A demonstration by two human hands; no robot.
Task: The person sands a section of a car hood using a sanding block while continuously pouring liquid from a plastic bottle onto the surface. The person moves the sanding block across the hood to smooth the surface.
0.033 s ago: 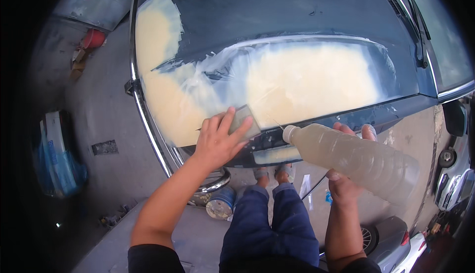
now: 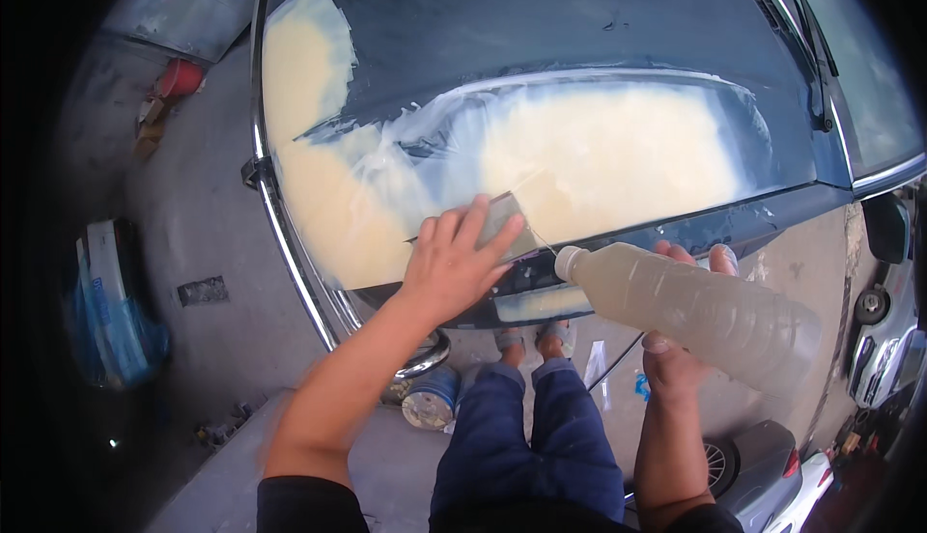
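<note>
My left hand (image 2: pixel 459 258) grips a flat greyish sanding block (image 2: pixel 509 224) against the dark blue car body (image 2: pixel 579 21), at the lower edge of its large cream filler patches (image 2: pixel 608 156). My right hand (image 2: pixel 681 335) holds a clouded plastic bottle (image 2: pixel 666 296) on its side, its neck pointed left toward the block. A thin stream of liquid runs from the bottle's neck onto the panel beside the block. Some of the right hand's fingers are hidden behind the bottle.
A chrome bar (image 2: pixel 290 243) runs along the panel's left end. Below are my legs, a drum (image 2: pixel 430 400) and a dark hose. A blue-wrapped object (image 2: pixel 116 311) and a red container (image 2: pixel 181 77) lie on the left floor. Other cars (image 2: pixel 879 359) stand at right.
My left hand and the block have slid right and slightly upward along the panel. The bottle has shifted very slightly right.
</note>
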